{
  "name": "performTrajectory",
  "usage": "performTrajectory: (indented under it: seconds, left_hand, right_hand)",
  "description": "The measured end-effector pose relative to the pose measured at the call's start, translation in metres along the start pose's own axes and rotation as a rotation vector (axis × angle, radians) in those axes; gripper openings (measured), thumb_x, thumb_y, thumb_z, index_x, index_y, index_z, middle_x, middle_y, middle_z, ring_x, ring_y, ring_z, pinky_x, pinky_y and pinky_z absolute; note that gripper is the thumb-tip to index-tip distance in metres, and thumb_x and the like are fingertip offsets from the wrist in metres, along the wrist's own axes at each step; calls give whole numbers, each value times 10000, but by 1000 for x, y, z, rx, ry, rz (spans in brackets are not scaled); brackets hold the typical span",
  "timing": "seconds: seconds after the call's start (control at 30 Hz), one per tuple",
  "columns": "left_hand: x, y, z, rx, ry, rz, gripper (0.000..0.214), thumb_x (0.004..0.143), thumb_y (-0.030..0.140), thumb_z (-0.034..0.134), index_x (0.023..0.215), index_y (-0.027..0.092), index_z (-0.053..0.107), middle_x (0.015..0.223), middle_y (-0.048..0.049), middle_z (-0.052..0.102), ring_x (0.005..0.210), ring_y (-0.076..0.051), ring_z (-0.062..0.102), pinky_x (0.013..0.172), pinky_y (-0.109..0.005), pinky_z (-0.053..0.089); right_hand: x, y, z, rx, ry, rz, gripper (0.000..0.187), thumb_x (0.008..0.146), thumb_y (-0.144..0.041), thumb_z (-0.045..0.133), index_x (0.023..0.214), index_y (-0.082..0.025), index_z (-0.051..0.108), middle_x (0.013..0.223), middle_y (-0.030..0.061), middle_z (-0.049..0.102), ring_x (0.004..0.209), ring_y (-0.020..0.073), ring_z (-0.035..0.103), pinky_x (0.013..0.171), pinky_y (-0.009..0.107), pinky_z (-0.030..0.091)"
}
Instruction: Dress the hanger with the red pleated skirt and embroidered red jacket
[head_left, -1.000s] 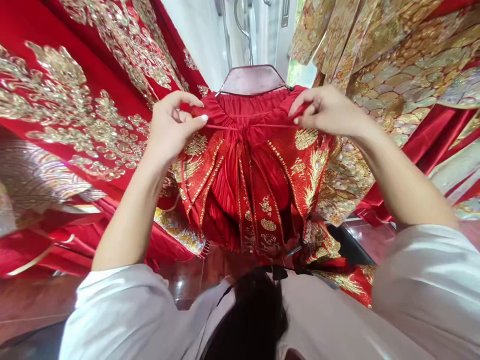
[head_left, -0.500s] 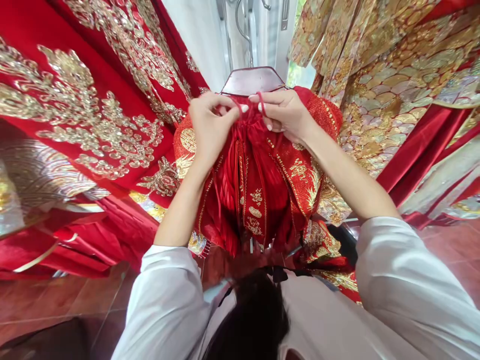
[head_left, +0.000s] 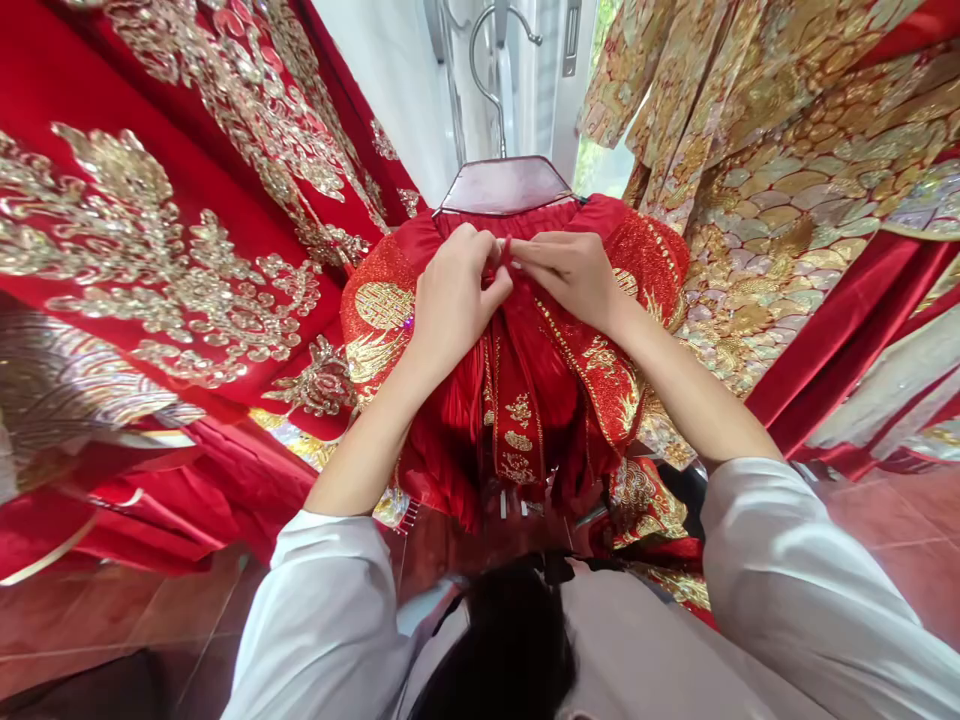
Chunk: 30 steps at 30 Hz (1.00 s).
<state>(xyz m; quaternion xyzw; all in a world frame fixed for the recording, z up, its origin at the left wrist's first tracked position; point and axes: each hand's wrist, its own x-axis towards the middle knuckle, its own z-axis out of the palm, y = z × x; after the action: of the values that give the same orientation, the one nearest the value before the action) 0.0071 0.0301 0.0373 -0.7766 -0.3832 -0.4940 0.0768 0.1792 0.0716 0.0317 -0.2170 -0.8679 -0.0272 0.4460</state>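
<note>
A red skirt point(head_left: 517, 400) with gold embroidery hangs gathered from a hanger point(head_left: 504, 186) by its waistband. At the middle of the waistband, my left hand point(head_left: 459, 295) pinches a thin red drawstring point(head_left: 505, 250). My right hand point(head_left: 574, 275) meets it from the other side, with its fingers closed on the same drawstring. Both sets of fingertips nearly touch, and the string forms a small loop or crossing between them. The exact shape of the knot is partly hidden by my fingers.
Red garments with silver-gold beading point(head_left: 142, 190) hang at the left. To the right is a gold scale-patterned garment point(head_left: 772, 190). Behind the metal hanger hook point(head_left: 499, 100) stands a white door frame point(head_left: 566, 90). Below is a reddish tiled floor point(head_left: 127, 610).
My hands have come closer together and lower in view, from holding the string ends apart to pinching them together. The hanger also appears lower.
</note>
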Motion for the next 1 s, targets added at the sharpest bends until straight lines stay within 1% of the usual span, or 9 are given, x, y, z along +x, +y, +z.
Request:
performTrajectory:
  seconds: [0.13,0.27,0.33,0.47,0.6,0.7,0.77,0.9,1.0]
  left_hand:
    - [1,10,1,83,-41,74,38,829,165,549,807,190,532,978,-85,528,974,-233,543,834,-380,488]
    - [1,15,-4,193,-62,58,51,810,177,570,815,202,526,1081,-91,523,1064,-279,497,924,-452,436]
    - [-2,9,-10,239,-28,-2,52,813,189,569,817,201,519,1066,-92,540,1088,-293,484,961,-470,401]
    - [-13,-8,-23,259,120,-115,86,800,196,568,762,201,492,941,-80,578,1027,-279,520,940,-453,403]
    - [-19,-8,-25,-8,151,-150,157,781,220,587,692,204,459,771,-36,592,772,-194,573,743,-353,468]
    - [-15,-4,-22,-310,81,-238,192,813,308,588,704,208,467,662,-7,554,600,-135,534,559,-272,430]
    - [-11,-6,-21,-416,32,-282,248,827,383,591,701,212,462,591,10,497,525,-117,489,496,-253,384]
    - [-7,-17,-25,-323,53,-246,330,850,428,580,645,208,443,518,26,372,488,-109,425,491,-268,340]
    - [-11,-21,-39,-98,75,-125,327,846,345,589,590,200,448,511,26,360,474,-108,370,512,-292,328]
  right_hand:
    - [1,-6,4,9,79,19,265,924,-251,388,910,-170,640,799,20,560,783,94,527,738,240,394]
    - [0,-13,-1,-45,83,66,107,813,-163,463,777,-138,560,739,24,510,713,97,459,681,238,364]
    - [-3,-13,-9,-119,86,114,39,749,-122,486,718,-135,506,713,24,483,698,101,432,668,246,343]
    - [-7,-11,-23,-158,67,202,82,699,-96,484,657,-140,430,670,18,449,645,95,390,637,256,317]
    - [-3,-21,-23,103,46,326,42,723,-133,471,695,-150,444,711,20,474,618,84,423,572,230,336]
    - [0,-28,-14,432,-2,499,58,797,-216,438,778,-162,450,737,19,485,561,69,443,475,203,322]
    - [1,-28,-8,616,-39,577,106,840,-273,423,814,-171,436,706,4,479,502,54,404,434,189,305]
    - [3,-18,-7,785,-112,624,188,869,-357,463,828,-175,441,638,-20,452,449,39,322,407,170,289]
    - [0,-16,-18,596,-116,602,188,855,-349,511,818,-165,490,625,-2,456,491,61,388,447,185,347]
